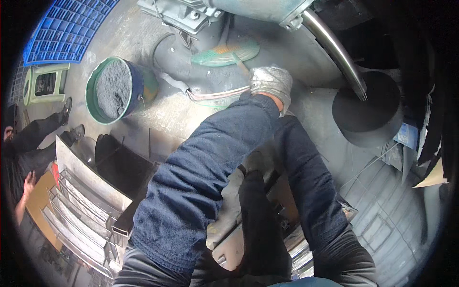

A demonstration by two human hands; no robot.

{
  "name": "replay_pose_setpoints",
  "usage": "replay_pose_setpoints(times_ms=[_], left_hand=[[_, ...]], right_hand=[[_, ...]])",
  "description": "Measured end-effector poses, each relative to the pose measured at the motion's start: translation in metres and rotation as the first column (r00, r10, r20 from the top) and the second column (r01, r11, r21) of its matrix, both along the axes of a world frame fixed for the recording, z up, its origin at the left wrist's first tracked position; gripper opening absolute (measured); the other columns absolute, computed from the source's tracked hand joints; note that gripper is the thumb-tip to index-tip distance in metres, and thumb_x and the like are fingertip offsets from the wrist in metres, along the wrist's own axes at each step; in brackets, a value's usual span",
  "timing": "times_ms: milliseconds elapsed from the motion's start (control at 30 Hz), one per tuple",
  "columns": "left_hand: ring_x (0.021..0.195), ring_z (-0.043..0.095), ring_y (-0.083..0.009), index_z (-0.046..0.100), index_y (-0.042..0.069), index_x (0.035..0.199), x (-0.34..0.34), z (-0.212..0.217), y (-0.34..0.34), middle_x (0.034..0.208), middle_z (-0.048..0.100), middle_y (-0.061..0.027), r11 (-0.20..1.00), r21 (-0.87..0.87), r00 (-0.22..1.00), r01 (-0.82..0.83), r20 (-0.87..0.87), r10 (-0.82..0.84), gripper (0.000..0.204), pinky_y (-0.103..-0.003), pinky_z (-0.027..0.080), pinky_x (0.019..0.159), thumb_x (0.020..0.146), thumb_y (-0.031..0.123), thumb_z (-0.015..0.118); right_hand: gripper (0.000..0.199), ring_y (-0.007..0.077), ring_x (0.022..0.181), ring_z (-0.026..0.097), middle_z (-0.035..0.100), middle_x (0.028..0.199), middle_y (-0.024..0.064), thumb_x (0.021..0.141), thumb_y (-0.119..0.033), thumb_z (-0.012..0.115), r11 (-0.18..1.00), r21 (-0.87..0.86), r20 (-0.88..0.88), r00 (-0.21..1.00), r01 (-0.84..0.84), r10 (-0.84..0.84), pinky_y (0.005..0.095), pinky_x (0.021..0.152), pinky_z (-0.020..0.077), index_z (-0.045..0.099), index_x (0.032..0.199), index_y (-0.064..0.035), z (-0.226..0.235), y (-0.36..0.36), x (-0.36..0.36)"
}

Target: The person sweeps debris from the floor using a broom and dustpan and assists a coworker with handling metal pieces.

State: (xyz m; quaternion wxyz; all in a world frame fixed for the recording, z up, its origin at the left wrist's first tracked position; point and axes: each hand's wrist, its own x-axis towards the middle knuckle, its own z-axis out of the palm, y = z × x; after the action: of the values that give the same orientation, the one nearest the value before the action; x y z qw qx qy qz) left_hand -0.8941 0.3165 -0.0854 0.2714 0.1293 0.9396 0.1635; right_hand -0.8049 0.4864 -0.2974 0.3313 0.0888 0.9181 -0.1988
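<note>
My left hand (pixel 270 85), in a dusty silver-grey glove, is held out at the upper middle with its fingers curled closed. What they close on is hidden. The thin brown handle of a flat green and orange round thing (pixel 229 51), perhaps a broom or fan, runs up to the glove. A bundle of pale cords (pixel 217 95) also reaches the glove from the left. My right forearm (pixel 308 177) in a dark blue sleeve passes behind my left wrist, and my right hand is hidden there. Left of the cords stands a blue bucket (pixel 138 91) with a green rim, holding grey powder (pixel 114 91).
Grey machinery (pixel 248 9) stands above, with a shiny metal bar (pixel 334 48) sloping down to a black cylinder (pixel 368 110) at right. A blue plastic grate (pixel 71 28) is upper left. Wire racks (pixel 81 215) and a co-worker's hand (pixel 29 183) are at left.
</note>
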Motion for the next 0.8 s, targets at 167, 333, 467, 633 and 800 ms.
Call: replay_pose_setpoints(times_ms=[167,333,467,633,800], left_hand=[[0.11,0.073,-0.0279,0.078,0.012,0.111,0.017,-0.023,-0.007,0.118,0.075,-0.0098,0.999,0.02,0.986,-0.042,-0.16,0.045,0.025,-0.043,0.058,0.085,0.088,0.022,0.074],[0.105,0.074,-0.0275,0.063,-0.004,0.131,0.023,-0.021,-0.01,0.111,0.076,-0.0156,0.998,-0.036,0.98,-0.056,-0.194,0.048,0.045,-0.04,0.06,0.083,0.094,0.021,0.067],[0.106,0.073,-0.0336,0.062,0.0,0.129,0.023,-0.018,0.024,0.119,0.073,-0.0164,0.997,0.028,0.997,-0.073,-0.021,0.073,0.035,-0.046,0.059,0.087,0.107,0.014,0.04],[0.101,0.075,-0.0284,0.076,0.007,0.107,0.039,0.005,0.061,0.106,0.077,-0.0125,0.943,0.334,0.982,0.008,-0.18,0.055,0.019,-0.042,0.062,0.077,0.095,0.011,0.062],[0.099,0.075,-0.029,0.078,0.009,0.098,0.058,0.004,0.073,0.104,0.076,-0.0131,0.945,0.325,0.994,-0.042,-0.081,0.073,0.016,-0.042,0.062,0.078,0.096,0.013,0.062]], right_hand=[[0.047,0.0385,0.115,0.065,0.067,0.127,0.0201,0.098,-0.037,0.06,0.999,0.039,0.094,0.996,0.002,-0.005,0.0478,0.091,0.053,0.059,0.136,-0.0085,-0.018,0.007,0.083],[0.047,0.0383,0.116,0.065,0.067,0.127,0.0201,0.099,-0.036,0.059,1.0,0.004,0.074,0.997,-0.008,0.008,0.0472,0.091,0.053,0.058,0.137,-0.0086,0.014,-0.026,0.133],[0.047,0.0382,0.116,0.065,0.067,0.128,0.0201,0.099,-0.036,0.059,1.0,0.012,-0.018,1.0,-0.001,0.001,0.0468,0.092,0.053,0.058,0.137,-0.0086,-0.008,-0.012,0.067],[0.046,0.0381,0.117,0.065,0.067,0.128,0.0201,0.099,-0.035,0.058,0.993,0.084,0.03,0.996,0.078,-0.081,0.0462,0.092,0.053,0.058,0.138,-0.0087,-0.03,0.058,0.023],[0.046,0.0379,0.117,0.065,0.067,0.129,0.0201,0.1,-0.034,0.058,0.995,0.086,0.124,0.991,0.045,-0.056,0.0456,0.093,0.053,0.058,0.138,-0.0087,-0.01,0.033,0.138]])
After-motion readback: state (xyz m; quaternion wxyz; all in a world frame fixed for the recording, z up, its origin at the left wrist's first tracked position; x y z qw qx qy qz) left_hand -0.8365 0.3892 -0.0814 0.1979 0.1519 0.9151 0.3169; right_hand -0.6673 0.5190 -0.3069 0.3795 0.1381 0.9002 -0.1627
